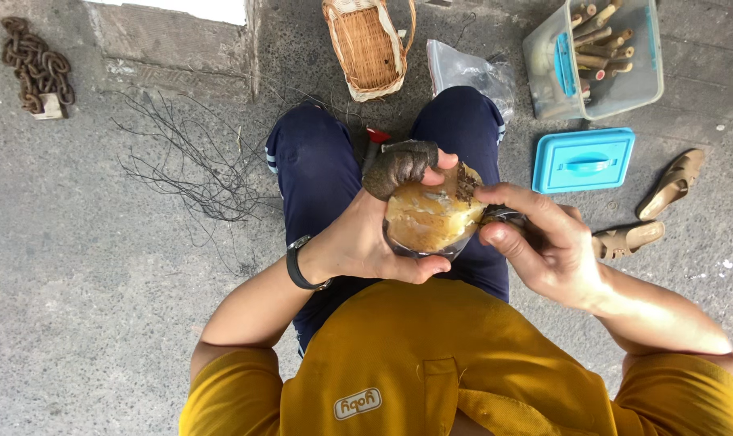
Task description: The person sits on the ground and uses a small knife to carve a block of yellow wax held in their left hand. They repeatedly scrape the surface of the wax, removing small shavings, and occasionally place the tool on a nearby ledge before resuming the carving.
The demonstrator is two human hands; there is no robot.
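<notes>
My left hand [366, 238] cups a round, yellowish-brown husked coconut [431, 216] above my lap, with dark finger covers on the fingertips at its top. My right hand [544, 242] presses against the coconut's right side, gripping a small dark tool [500, 215] whose blade end meets the husk. A black watch sits on my left wrist. I am seated on the ground in a yellow shirt and dark blue trousers.
A wicker basket [369, 44] and a clear plastic bag [471, 74] lie beyond my knees. A clear tub of wooden sticks [596, 52] stands at right, its blue lid [583, 159] beside it, near two tan sandals [672, 184]. Thin twigs [193, 161] and a rusty chain [35, 64] lie left.
</notes>
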